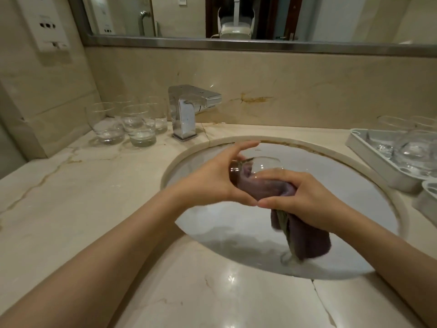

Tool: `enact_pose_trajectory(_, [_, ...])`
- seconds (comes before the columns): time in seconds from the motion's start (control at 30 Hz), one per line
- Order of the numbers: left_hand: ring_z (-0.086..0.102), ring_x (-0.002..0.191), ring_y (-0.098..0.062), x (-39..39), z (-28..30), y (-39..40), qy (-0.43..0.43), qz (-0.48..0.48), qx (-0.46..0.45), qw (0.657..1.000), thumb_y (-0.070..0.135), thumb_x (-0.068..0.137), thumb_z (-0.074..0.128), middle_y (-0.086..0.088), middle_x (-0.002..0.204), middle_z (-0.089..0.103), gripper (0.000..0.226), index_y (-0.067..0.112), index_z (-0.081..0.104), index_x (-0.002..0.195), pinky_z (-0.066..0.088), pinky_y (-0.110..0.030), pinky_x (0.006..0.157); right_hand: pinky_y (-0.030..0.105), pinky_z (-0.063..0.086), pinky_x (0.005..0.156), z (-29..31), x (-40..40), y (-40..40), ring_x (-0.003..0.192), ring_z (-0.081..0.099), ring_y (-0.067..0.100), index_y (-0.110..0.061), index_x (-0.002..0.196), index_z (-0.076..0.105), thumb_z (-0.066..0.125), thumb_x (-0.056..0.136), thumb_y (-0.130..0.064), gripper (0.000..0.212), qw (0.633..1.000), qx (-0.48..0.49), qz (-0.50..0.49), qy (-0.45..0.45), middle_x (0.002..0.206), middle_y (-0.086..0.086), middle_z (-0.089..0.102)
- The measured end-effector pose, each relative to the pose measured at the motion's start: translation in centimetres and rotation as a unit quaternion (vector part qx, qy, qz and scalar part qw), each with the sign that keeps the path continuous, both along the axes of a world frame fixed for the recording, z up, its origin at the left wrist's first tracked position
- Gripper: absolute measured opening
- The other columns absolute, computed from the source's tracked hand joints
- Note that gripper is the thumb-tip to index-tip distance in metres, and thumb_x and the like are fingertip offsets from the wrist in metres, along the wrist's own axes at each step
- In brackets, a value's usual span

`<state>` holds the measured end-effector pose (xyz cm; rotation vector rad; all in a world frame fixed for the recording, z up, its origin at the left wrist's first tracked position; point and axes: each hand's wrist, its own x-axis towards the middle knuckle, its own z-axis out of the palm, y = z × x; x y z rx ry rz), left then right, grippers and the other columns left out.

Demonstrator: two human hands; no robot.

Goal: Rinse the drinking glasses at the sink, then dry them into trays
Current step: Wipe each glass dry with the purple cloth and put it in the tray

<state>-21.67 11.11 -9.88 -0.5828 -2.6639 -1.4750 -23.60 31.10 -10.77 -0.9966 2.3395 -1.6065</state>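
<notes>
1. Left hand (212, 183) grips a clear drinking glass (257, 169) over the sink (236, 228); fingers curl around the glass's far side, thumb underneath. Glass lies roughly on its side, mouth toward the right hand.
2. Right hand (305, 197) grips a purple cloth (305, 237). One end is stuffed into the glass, the rest hangs below the hand into the basin. The cloth has a greenish-grey patch near the hanging fold.
3. The two thumb tips touch or nearly touch below the glass.
4. Chrome faucet (189, 110) stands behind the sink, left of centre. No water is visibly running.
5. A cluster of glasses (127, 124) stands upright on the counter (71, 197) left of the faucet, close together; several hold a little water at the bottom.
6. On the right, a white tray (369, 162) on the counter holds more glasses (411, 147), blurred, so count and orientation unclear. The corner of a second tray (425, 197) sits just in front of it at the frame edge.
7. Mirror (236, 17) above the backsplash reflects a white device and a door.
8. Wall panel (45, 24) at upper left has sockets; any printing on it is too blurred to read. A small mark on the sink's far inner wall is also illegible. No readable brands or labels anywhere.
</notes>
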Motion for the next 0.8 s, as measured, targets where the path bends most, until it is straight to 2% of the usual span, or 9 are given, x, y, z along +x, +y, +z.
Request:
enact_pose_trajectory(0.1, [0.066,0.100,-0.024,0.0,0.4,-1.4,-0.181,-0.056,0.136,0.972,-0.002,0.066,0.080,-0.007,0.128,0.054,0.082,0.035,0.049,0.132,0.058,-0.033,0.077,0.013,0.047,0.084,-0.3,-0.2,0.0,0.101,0.062,0.001,-0.030,0.107,0.069,0.079,0.073,-0.023,0.036,0.968,0.079,0.005,0.238,0.113,-0.018,0.064])
enact_pose_trajectory(0.2, [0.068,0.099,-0.024,0.2,0.0,-1.6,-0.244,-0.078,0.134,0.957,-0.005,0.068,0.077,-0.010,0.126,0.057,0.082,0.024,0.046,0.138,0.057,-0.030,0.076,0.035,0.057,0.078,-1.0,-0.9,0.6,0.099,0.065,0.020,-0.031,0.115,0.066,0.070,0.074,-0.036,0.042,0.897,0.185,0.007,0.402,0.121,-0.009,0.062])
enact_pose_trajectory(0.27, [0.067,0.101,-0.024,0.3,-0.3,-1.0,-0.206,-0.059,0.111,0.971,-0.005,0.074,0.075,-0.005,0.126,0.055,0.080,0.022,0.043,0.142,0.058,-0.032,0.077,0.029,0.054,0.085,-1.0,-0.9,0.8,0.105,0.061,0.011,-0.031,0.114,0.068,0.073,0.072,-0.030,0.043,0.922,0.155,0.008,0.355,0.121,-0.017,0.060])
enact_pose_trajectory(0.33, [0.066,0.101,-0.023,0.4,-0.3,-0.5,-0.151,-0.042,0.097,0.983,0.001,0.077,0.075,0.000,0.131,0.051,0.077,0.026,0.042,0.142,0.058,-0.032,0.075,0.016,0.048,0.088,-0.8,-0.6,0.7,0.106,0.060,0.001,-0.032,0.109,0.069,0.080,0.070,-0.019,0.042,0.967,0.093,0.018,0.236,0.115,-0.023,0.061])
enact_pose_trajectory(0.4, [0.062,0.107,-0.019,0.6,-0.2,-0.4,-0.090,-0.033,0.038,0.995,0.007,0.077,0.078,0.004,0.135,0.047,0.079,0.033,0.041,0.141,0.057,-0.030,0.081,0.011,0.047,0.080,-0.8,-0.4,0.5,0.095,0.064,-0.001,-0.032,0.102,0.067,0.082,0.071,-0.007,0.043,0.994,0.052,0.020,0.092,0.099,-0.020,0.069])
enact_pose_trajectory(0.47, [0.053,0.114,-0.012,1.0,-0.2,-0.5,-0.013,-0.016,-0.079,0.997,0.014,0.077,0.079,0.004,0.132,0.046,0.083,0.038,0.036,0.143,0.049,-0.024,0.093,0.012,0.049,0.071,-0.7,-0.1,0.2,0.080,0.067,0.000,-0.030,0.101,0.068,0.079,0.073,-0.007,0.038,0.999,0.022,0.028,-0.036,0.088,-0.017,0.072])
enact_pose_trajectory(0.57, [0.049,0.107,-0.018,1.0,-0.9,-0.2,0.143,-0.018,-0.228,0.963,0.015,0.079,0.076,-0.002,0.120,0.043,0.086,0.039,0.029,0.147,0.047,-0.030,0.089,0.020,0.051,0.061,-0.2,0.1,0.1,0.066,0.064,0.008,-0.021,0.106,0.067,0.081,0.070,-0.016,0.039,0.983,-0.015,0.051,-0.178,0.078,-0.006,0.071])
enact_pose_trajectory(0.67, [0.051,0.104,-0.024,0.2,-1.8,-0.2,0.237,-0.017,-0.265,0.935,0.012,0.077,0.077,-0.006,0.124,0.042,0.090,0.044,0.024,0.143,0.049,-0.036,0.084,0.020,0.051,0.058,0.3,0.0,0.1,0.062,0.062,0.010,-0.018,0.105,0.066,0.081,0.069,-0.016,0.039,0.981,-0.011,0.049,-0.188,0.072,-0.005,0.069])
enact_pose_trajectory(0.8, [0.052,0.108,-0.007,0.1,-1.6,-0.4,0.124,-0.013,-0.117,0.985,0.005,0.071,0.081,0.004,0.123,0.043,0.088,0.039,0.039,0.140,0.047,-0.017,0.088,0.016,0.050,0.064,-0.6,0.1,-0.5,0.066,0.064,0.003,-0.029,0.100,0.067,0.076,0.077,-0.009,0.032,0.996,-0.005,-0.002,-0.088,0.078,-0.015,0.072])
